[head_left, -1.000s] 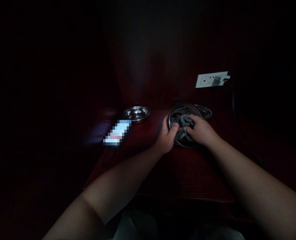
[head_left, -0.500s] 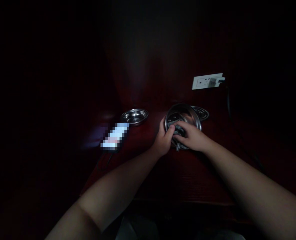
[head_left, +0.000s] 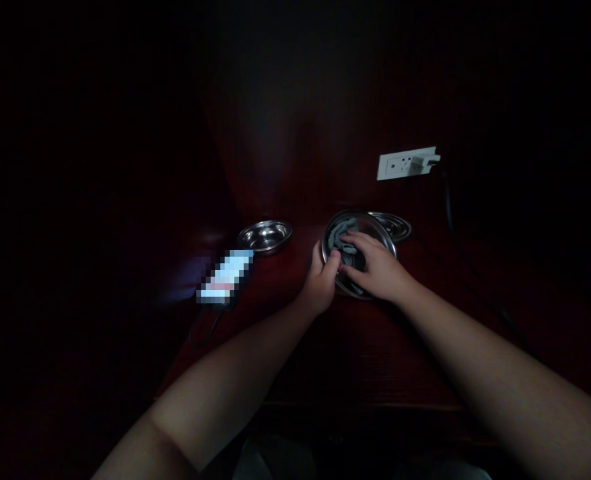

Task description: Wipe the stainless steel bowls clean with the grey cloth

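My left hand (head_left: pixel 322 280) grips a shiny steel bowl (head_left: pixel 389 241) at its near left side, thumb over the rim and fingers behind the wall. The bowl is tilted so its inside faces me. Inside it lies a bunched grey-green patterned cloth (head_left: pixel 342 230). My right hand (head_left: pixel 382 270) reaches into the bowl from the right, its fingertips and thumb on the cloth with a gap between them. Part of the bowl's inside is hidden by this hand.
Behind the bowl lies a flat steel plate or lid (head_left: pixel 400 228). A shallow steel dish (head_left: pixel 265 237) stands to the left on the dark red table (head_left: pixel 275 353). Nearer is a lit phone (head_left: pixel 225 277) with a cable. A wall socket (head_left: pixel 398 165) holds a plug with a hanging cord.
My right hand's fingers have spread, and the cloth shows more fully along the bowl's left inside. Its end no longer hangs over the near rim. The whole view has shifted slightly.
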The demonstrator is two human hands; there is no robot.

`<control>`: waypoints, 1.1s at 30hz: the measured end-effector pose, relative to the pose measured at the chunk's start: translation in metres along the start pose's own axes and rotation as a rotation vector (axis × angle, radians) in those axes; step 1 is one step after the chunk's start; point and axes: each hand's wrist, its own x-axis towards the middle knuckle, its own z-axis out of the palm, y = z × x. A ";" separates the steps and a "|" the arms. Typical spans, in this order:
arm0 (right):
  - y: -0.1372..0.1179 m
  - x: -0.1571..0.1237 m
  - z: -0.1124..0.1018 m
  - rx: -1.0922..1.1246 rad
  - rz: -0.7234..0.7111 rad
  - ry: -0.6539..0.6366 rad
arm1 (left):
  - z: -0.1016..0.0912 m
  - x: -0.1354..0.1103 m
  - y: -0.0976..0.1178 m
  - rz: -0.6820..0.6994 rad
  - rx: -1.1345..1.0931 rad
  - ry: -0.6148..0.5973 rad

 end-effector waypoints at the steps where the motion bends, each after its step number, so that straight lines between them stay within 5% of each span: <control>1: 0.000 0.000 0.001 -0.008 0.024 -0.003 | 0.000 0.000 0.001 -0.003 0.001 0.002; 23: 0.003 -0.001 -0.005 -0.071 0.108 -0.150 | -0.002 0.000 0.005 -0.054 0.128 0.120; 33: -0.009 -0.002 -0.009 0.164 -0.141 -0.219 | -0.002 0.001 0.007 -0.066 0.092 0.141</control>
